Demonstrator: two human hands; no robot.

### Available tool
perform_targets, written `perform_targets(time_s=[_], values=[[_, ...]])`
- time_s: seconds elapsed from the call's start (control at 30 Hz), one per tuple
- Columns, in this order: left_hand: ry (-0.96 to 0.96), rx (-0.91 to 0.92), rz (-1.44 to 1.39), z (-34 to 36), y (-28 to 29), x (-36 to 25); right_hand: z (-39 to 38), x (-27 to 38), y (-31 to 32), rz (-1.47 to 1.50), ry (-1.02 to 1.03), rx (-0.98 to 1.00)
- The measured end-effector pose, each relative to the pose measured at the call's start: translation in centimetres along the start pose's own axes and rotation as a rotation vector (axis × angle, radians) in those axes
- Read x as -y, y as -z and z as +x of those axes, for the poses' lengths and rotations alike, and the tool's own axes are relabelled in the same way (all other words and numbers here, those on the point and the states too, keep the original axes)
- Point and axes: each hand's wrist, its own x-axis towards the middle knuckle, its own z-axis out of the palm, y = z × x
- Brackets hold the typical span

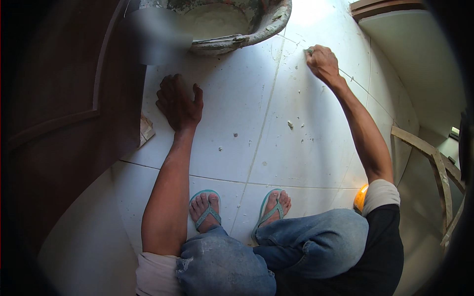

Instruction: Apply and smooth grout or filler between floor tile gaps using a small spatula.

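Note:
My left hand is held over the white tiled floor, its thumb standing apart from the fingers and nothing visible in its grasp. Just beyond it is a round tub with a crusted, splattered rim, holding a pale, smooth paste. A blurred grey-white shape covers part of the tub's left side; I cannot tell what it is. Right of the tub, my right hand is closed near the floor. A small greenish bit shows at its fingertips, too little to name.
Crumbs of pale material lie scattered on the tiles. A dark brown panelled door stands at left, with a broken tile-like piece by its edge. At right are a wooden frame and an orange object beside my knee.

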Motion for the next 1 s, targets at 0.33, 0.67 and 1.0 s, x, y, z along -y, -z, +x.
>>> perform_targets(time_s=[0.33, 0.67, 1.0], values=[[-0.017, -0.009, 0.001, 0.0, -0.1, 0.2, 1.0, 2.2, -0.4, 0.054, 0.230, 0.001], [-0.011, -0.016, -0.033, -0.3, 0.0, 0.6, -3.3, 7.4, -2.2, -0.177, 0.505, -0.098], [-0.015, -0.018, -0.028, 0.1, -0.3, -0.1, 5.8, 2.7, 1.1, -0.069, 0.226, -0.066]])
